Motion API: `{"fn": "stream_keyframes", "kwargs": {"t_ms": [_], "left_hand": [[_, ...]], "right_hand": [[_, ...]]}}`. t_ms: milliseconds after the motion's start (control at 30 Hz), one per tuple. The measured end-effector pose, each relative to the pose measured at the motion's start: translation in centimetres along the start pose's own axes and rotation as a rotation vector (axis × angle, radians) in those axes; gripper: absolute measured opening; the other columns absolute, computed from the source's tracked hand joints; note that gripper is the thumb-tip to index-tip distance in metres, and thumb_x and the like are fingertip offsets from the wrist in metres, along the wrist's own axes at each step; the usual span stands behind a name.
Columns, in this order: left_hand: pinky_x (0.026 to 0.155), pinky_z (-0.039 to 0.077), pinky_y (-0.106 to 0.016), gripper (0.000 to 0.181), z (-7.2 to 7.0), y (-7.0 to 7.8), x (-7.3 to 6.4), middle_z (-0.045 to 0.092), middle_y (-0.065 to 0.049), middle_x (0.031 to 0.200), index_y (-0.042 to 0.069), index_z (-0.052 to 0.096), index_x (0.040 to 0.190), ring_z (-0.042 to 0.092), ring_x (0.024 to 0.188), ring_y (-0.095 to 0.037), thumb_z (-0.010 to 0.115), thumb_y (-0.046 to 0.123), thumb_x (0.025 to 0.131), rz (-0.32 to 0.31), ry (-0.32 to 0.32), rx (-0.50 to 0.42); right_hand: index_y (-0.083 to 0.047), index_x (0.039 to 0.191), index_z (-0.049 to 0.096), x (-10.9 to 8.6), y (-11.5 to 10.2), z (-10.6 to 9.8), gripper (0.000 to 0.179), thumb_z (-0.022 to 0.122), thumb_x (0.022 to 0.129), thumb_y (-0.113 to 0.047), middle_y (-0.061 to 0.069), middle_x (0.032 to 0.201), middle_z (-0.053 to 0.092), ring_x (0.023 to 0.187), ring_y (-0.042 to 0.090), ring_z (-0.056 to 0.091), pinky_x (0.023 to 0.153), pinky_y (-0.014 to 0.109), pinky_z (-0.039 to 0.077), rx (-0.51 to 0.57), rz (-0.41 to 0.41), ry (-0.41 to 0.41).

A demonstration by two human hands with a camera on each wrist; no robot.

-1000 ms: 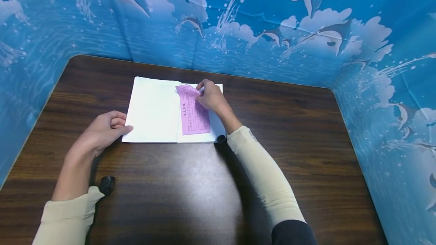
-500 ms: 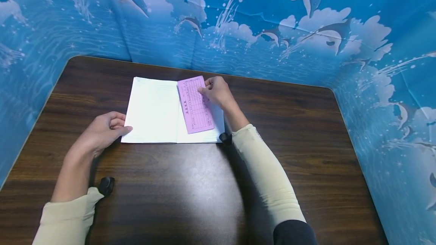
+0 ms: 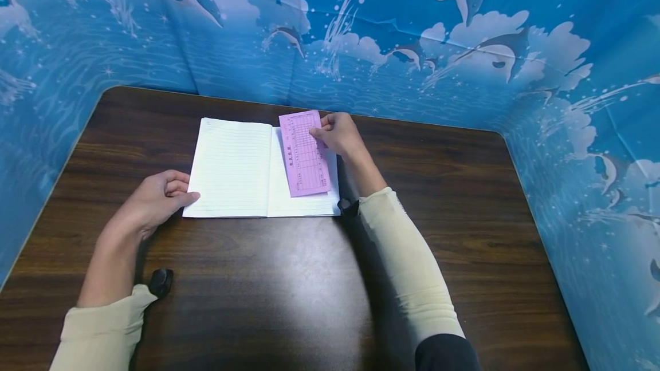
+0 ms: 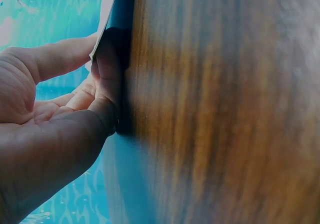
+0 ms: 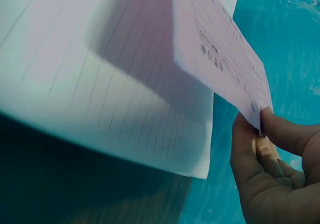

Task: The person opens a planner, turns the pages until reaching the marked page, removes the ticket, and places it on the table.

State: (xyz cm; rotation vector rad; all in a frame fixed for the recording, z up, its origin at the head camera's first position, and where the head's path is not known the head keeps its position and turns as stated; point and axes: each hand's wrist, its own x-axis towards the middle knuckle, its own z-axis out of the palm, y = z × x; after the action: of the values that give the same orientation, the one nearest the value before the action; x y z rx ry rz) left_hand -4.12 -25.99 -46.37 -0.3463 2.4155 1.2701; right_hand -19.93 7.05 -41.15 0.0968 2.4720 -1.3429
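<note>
An open notebook (image 3: 232, 170) with lined white pages lies on the dark wooden table. My left hand (image 3: 157, 196) pinches its lower left edge between thumb and fingers; in the left wrist view the thumb and fingers of that hand (image 4: 65, 89) sit on either side of the page edge. With thumb and fingers, my right hand (image 3: 342, 135) pinches the right edge of a pink printed slip (image 3: 305, 156). In the right wrist view the slip (image 5: 220, 59) is raised above the right page (image 5: 145, 109) and casts a shadow on it.
The brown wood-grain table (image 3: 443, 233) reaches out to the right and toward me. Behind and beside it hangs a blue curtain (image 3: 247, 62) printed with dolphins. A black wrist device (image 3: 161, 282) is near the left sleeve.
My right hand has drawn the pink slip to the right and slightly away from me, lifting it off the page. The left hand has stayed at the notebook's edge.
</note>
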Motion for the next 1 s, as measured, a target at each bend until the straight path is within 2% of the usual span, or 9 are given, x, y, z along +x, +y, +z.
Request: {"fn": "stream_keyframes", "kwargs": {"t_ms": [133, 333, 633, 833, 1000], "left_hand": [[0.099, 0.046, -0.047, 0.060, 0.0, 0.0, 0.0, 0.063, -0.027, 0.130, -0.009, 0.039, 0.154, 0.055, 0.116, -0.037, 0.062, 0.024, 0.110, 0.007, 0.001, 0.002], [0.098, 0.047, -0.043, 0.061, -0.1, -0.1, 0.0, 0.062, -0.028, 0.133, -0.008, 0.039, 0.155, 0.055, 0.116, -0.037, 0.063, 0.025, 0.110, 0.007, -0.005, 0.010], [0.097, 0.046, -0.041, 0.060, 0.2, -0.1, 0.1, 0.066, -0.031, 0.135, -0.009, 0.040, 0.154, 0.060, 0.113, -0.035, 0.063, 0.024, 0.110, 0.009, 0.011, -0.004], [0.098, 0.046, -0.041, 0.062, 0.1, -0.2, 0.1, 0.064, -0.031, 0.138, -0.008, 0.038, 0.156, 0.058, 0.116, -0.036, 0.063, 0.026, 0.110, 0.001, 0.004, -0.006], [0.093, 0.047, -0.033, 0.062, 0.0, -0.1, 0.0, 0.065, -0.028, 0.134, -0.008, 0.039, 0.155, 0.058, 0.114, -0.034, 0.063, 0.026, 0.110, 0.008, -0.004, 0.005]], "right_hand": [[-0.001, 0.116, 0.069, 0.1, 0.4, -0.7, 0.020, 0.072, 0.105, -0.017, 0.011, 0.099, 0.070, 0.084, 0.019, 0.066, 0.090, 0.037, 0.060, 0.018, 0.026, 0.008], [-0.001, 0.118, 0.069, 0.5, 1.1, -1.9, 0.020, 0.071, 0.105, -0.016, 0.013, 0.104, 0.072, 0.088, 0.021, 0.069, 0.097, 0.040, 0.061, 0.041, 0.045, 0.016], [0.001, 0.122, 0.068, 0.7, 2.2, -4.6, 0.023, 0.069, 0.106, -0.015, 0.014, 0.105, 0.071, 0.086, 0.020, 0.066, 0.098, 0.045, 0.059, 0.045, 0.057, 0.050], [0.000, 0.127, 0.065, 0.8, 3.3, -6.6, 0.026, 0.068, 0.107, -0.017, 0.015, 0.113, 0.070, 0.094, 0.022, 0.067, 0.104, 0.045, 0.057, 0.037, 0.092, 0.083], [-0.002, 0.128, 0.066, 0.9, 4.5, -8.2, 0.027, 0.068, 0.107, -0.018, 0.017, 0.119, 0.070, 0.100, 0.025, 0.066, 0.103, 0.043, 0.056, 0.016, 0.127, 0.110]]}}
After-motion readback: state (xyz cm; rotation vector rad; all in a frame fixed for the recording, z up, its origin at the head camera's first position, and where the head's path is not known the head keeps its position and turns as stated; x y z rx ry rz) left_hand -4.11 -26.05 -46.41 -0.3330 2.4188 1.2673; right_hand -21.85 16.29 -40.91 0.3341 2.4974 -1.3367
